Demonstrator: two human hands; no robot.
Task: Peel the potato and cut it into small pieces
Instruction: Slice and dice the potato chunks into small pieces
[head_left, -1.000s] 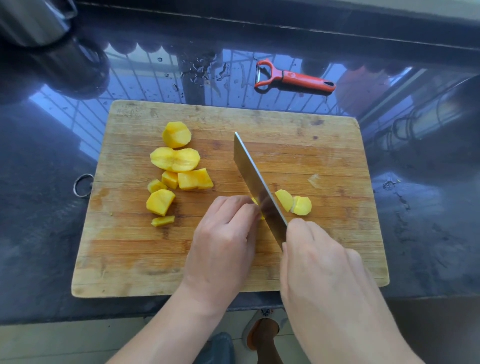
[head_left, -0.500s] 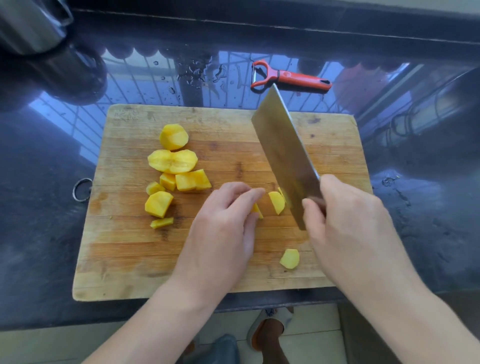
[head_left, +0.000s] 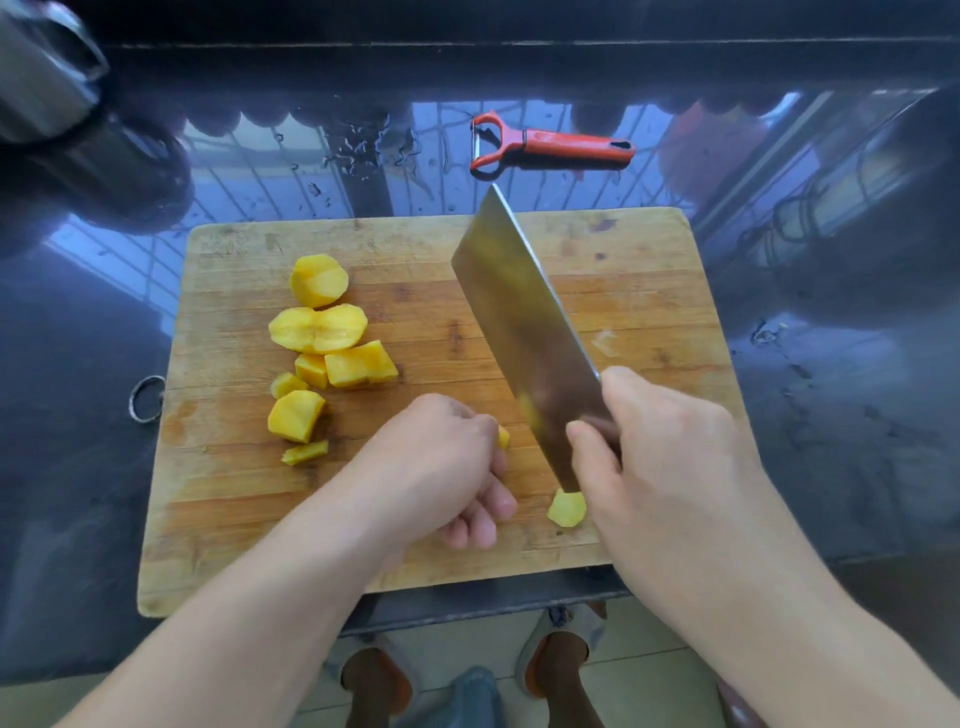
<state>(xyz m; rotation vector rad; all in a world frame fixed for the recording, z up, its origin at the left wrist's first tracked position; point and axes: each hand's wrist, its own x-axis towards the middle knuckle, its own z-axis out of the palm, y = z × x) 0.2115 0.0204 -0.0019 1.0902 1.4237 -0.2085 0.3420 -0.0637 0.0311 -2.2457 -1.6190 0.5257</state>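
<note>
Right hand (head_left: 670, 457) has its fingers wrapped around the handle of the wide steel cleaver (head_left: 524, 332), blade tilted up above the worn wooden cutting board (head_left: 623, 291). Left hand (head_left: 441, 462) is curled over a small yellow potato bit (head_left: 503, 436). Peeled yellow potato chunks (head_left: 322, 353) sit on the board's left side, with one loose yellow piece (head_left: 567, 508) just beside the right hand. Red-handled peeler (head_left: 550, 143) lies on the glossy dark counter (head_left: 831, 415).

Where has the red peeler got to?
In the head view the red peeler lies on the dark countertop beyond the cutting board's far edge, just past the cleaver's tip.
</note>
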